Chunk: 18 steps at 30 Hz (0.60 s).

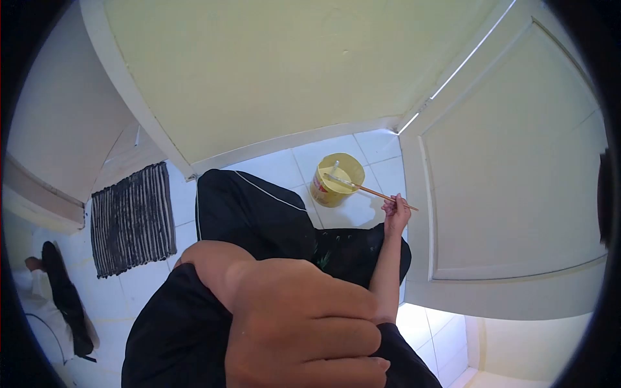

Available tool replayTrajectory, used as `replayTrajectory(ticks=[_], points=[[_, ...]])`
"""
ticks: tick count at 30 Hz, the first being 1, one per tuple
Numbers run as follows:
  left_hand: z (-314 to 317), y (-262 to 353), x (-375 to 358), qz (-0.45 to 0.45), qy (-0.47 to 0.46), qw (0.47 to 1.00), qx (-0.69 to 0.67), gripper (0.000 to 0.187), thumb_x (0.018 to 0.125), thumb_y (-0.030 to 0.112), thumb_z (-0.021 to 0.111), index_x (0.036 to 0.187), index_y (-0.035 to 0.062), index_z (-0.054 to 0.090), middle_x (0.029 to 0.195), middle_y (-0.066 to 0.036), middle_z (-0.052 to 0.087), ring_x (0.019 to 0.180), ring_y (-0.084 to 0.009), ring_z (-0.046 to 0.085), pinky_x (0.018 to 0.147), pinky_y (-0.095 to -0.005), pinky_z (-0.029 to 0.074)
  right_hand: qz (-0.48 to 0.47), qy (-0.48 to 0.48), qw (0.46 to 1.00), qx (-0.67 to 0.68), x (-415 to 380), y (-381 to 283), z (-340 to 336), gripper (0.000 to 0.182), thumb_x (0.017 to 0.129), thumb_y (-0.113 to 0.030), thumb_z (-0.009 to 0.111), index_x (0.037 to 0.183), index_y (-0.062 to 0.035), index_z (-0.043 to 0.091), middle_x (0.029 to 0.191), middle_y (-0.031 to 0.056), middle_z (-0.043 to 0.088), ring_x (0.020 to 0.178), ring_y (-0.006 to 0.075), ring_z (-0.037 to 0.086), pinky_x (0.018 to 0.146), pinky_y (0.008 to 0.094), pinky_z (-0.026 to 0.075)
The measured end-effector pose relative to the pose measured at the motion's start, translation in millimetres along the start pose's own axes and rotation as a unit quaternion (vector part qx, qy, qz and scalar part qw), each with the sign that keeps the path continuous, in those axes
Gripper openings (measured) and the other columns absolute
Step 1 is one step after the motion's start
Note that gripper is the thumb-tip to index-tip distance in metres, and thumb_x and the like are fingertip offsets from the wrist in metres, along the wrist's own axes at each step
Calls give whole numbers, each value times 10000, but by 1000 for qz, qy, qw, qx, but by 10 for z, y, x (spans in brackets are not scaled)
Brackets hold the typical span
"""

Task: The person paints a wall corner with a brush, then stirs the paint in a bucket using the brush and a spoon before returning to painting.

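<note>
My right hand [396, 212] pinches the wooden handle of a long, thin paintbrush [372, 192]. The brush's far end reaches over a yellow bucket [328, 196] that stands on the tiles and holds pale yellow paint [346, 176]. A short whitish stick or handle [335, 167] also pokes up inside the bucket. Very close to the camera, my left hand [304, 323] shows its back, with the fingers curled together. Its palm is hidden, so whatever it may hold cannot be seen. Both my legs [249, 205], in black trousers, are folded in front of me.
A pale yellow wall [291, 71] with a white skirting board rises ahead. On the right stands a panelled white door [504, 174]. A striped dark mat [132, 220] lies on the white tiled floor at the left, with dark and white items [61, 301], perhaps cloth, nearer me.
</note>
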<state>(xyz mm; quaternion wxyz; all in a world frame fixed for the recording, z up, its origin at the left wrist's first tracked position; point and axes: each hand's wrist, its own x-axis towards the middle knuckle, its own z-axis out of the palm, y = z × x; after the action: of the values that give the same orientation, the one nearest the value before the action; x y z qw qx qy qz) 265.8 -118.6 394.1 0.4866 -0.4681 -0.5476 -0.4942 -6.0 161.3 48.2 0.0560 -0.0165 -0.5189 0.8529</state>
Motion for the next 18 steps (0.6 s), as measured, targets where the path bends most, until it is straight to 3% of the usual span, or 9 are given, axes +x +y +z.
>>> replayTrajectory(ticks=[2,4,7,11,14,18], points=[[160,37,49,16,99,994,44,168,570,24,692,655,16,547,652,-83,527,542,-245,533,478,-330,410,-4,-6,1000,0,23,10,-33,219,998,-190,640,899,4,664,713,127,689,571,178,671,511,294,580],[151,33,68,40,107,992,60,194,537,-15,687,579,47,509,609,-73,507,516,-248,510,459,-354,387,-6,-4,1000,1,32,14,-8,221,998,-191,639,899,5,665,714,127,690,571,178,672,511,296,580],[13,2,29,34,-32,996,76,186,622,-9,720,624,69,550,662,-70,547,536,-218,528,453,-368,431,-8,-3,1000,2,-8,-10,-35,224,1000,-192,636,900,6,665,716,129,691,576,177,673,517,297,582],[-101,-215,-73,-71,-193,965,162,152,729,91,753,686,104,608,740,-31,653,530,-193,569,461,-337,455,-4,-8,1000,10,-28,-30,7,221,1006,-190,625,930,15,661,734,139,699,582,174,675,535,296,585],[1,-488,-502,-307,-232,900,205,284,895,200,659,652,64,603,694,-110,638,551,-338,584,506,-418,453,-9,-17,1000,13,-21,-10,-2,224,1009,-190,621,964,27,654,768,150,709,597,170,676,547,291,587],[-22,-947,-1908,-486,-294,776,275,460,961,288,624,594,20,550,597,-167,540,589,-406,577,574,-510,461,-11,-18,1000,-4,-58,-7,60,237,1005,-188,631,988,47,650,798,162,710,627,165,677,552,288,590]])
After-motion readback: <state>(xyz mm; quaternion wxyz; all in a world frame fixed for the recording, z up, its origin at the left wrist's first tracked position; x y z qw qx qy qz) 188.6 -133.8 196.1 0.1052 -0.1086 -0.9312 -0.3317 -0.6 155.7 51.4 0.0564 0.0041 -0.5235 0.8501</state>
